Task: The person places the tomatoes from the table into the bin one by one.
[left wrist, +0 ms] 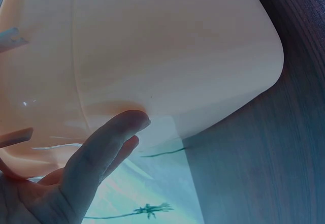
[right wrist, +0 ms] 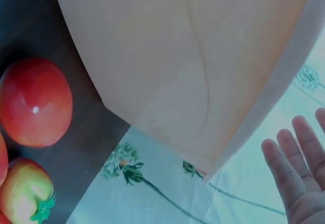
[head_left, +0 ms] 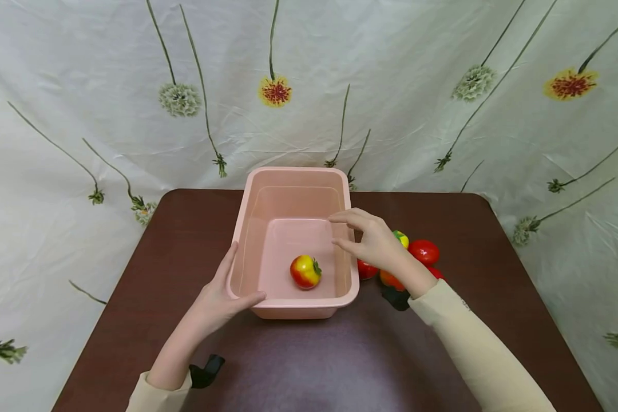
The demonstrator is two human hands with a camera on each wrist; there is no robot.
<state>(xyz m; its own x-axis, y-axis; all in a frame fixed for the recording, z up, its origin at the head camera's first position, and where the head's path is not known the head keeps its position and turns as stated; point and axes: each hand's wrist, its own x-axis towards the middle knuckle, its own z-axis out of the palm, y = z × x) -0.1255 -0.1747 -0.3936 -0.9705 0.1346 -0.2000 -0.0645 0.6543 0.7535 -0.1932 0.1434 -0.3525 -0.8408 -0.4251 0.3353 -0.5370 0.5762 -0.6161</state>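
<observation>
A pink plastic bin (head_left: 293, 309) stands on the table, its outer wall filling much of both wrist views. Inside it lies one red-and-yellow tomato-like fruit (head_left: 305, 272) with a green leafy top. My left hand (head_left: 218, 300) touches the bin's near left corner, thumb at the front rim and fingers along the left side. A straight finger (left wrist: 106, 153) rests against the outer wall in the left wrist view. Over the right rim hovers my right hand (head_left: 368, 234), holding nothing, thumb and fingers apart. Several similar fruits lie right of the bin, partly behind my right forearm.
The pile right of the bin includes a glossy red fruit (head_left: 424, 252) and a yellow-green one (right wrist: 28, 191). The dark brown table (head_left: 309, 360) meets a white flower-print cloth (head_left: 309, 131) at its far edge. Dark straps sit at both wrists.
</observation>
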